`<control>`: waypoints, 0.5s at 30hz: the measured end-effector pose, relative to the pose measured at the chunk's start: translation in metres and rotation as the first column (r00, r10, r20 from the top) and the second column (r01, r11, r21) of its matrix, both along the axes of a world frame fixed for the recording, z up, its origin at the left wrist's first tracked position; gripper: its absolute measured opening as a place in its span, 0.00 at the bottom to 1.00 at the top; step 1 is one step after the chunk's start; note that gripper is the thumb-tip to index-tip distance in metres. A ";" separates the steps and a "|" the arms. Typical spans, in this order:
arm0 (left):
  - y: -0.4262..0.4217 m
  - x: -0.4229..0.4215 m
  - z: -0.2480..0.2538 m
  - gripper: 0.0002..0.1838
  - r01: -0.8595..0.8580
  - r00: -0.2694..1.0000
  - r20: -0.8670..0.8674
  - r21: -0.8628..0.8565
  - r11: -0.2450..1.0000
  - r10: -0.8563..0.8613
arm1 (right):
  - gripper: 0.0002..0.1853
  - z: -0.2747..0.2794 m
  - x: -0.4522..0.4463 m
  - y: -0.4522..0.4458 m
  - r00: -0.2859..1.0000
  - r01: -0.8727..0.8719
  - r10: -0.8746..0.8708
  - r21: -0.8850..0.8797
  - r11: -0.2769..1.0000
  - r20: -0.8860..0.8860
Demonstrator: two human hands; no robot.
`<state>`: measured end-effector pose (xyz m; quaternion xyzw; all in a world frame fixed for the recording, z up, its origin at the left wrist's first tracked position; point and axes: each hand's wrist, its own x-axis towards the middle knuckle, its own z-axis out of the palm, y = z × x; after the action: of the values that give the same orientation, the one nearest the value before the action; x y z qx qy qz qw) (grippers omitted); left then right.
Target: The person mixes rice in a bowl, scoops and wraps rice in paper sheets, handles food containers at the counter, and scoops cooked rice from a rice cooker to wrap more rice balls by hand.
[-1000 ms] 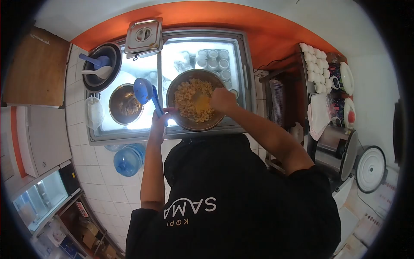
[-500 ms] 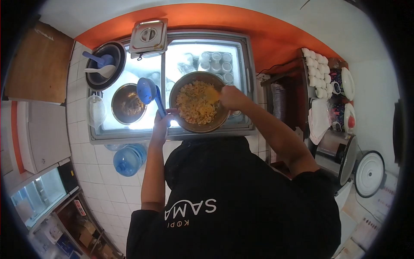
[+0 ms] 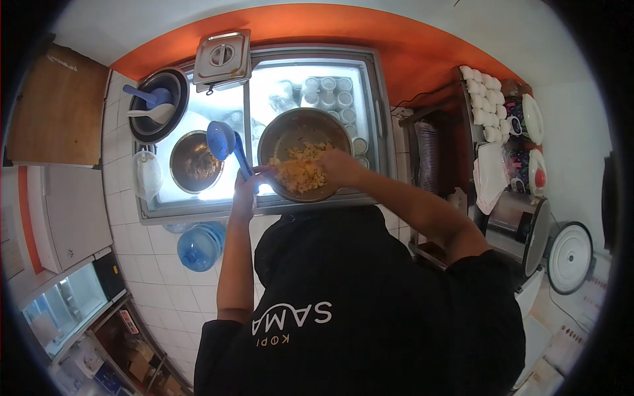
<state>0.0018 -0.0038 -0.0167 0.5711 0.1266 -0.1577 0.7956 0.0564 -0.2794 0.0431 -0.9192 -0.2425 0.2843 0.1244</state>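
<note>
A large metal bowl (image 3: 290, 127) stands on the glass top of the lit freezer, a crumbly yellow food mixture (image 3: 304, 185) heaped toward its near side. My right hand (image 3: 340, 169) reaches inside, closed on an orange-yellow spatula (image 3: 300, 167) that is blurred and pressed into the mixture. At the bowl's left rim, my left hand (image 3: 245, 190) is closed around the handle of a blue ladle (image 3: 221, 138). The ladle's head points up and away, with bits of food on it. Whether my left fingers also grip the rim cannot be made out.
A smaller metal bowl (image 3: 191, 165) with residue sits to the left. Behind it are a dark basin (image 3: 137, 119) with scoops and a lidded steel container (image 3: 223, 58). Blue water bottles (image 3: 198, 247) stand on the floor; a rice cooker (image 3: 512, 224) is at right.
My right hand has moved the spatula from the bowl's right side toward the near middle. The mixture has gathered at the near side, baring the far bottom. My left hand stays nearly still.
</note>
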 end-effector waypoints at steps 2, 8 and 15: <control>0.000 -0.001 0.008 0.18 0.002 1.000 -0.008 0.017 1.000 -0.002 | 0.12 0.032 0.018 -0.018 0.993 -0.115 0.111 -0.118 0.986 -0.034; -0.005 -0.007 0.001 0.18 -0.055 0.998 -0.019 0.058 0.997 0.057 | 0.17 0.052 0.025 -0.026 0.941 0.273 -0.318 -0.293 0.916 -0.116; -0.007 -0.006 -0.004 0.18 -0.075 0.997 0.002 0.084 0.994 0.076 | 0.15 -0.042 0.007 0.003 0.761 0.478 -0.398 0.028 0.878 -0.512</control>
<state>-0.0044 -0.0110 -0.0205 0.5986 0.1551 -0.1224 0.7763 0.0630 -0.2763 0.0010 -0.8344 -0.0021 0.4511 0.3168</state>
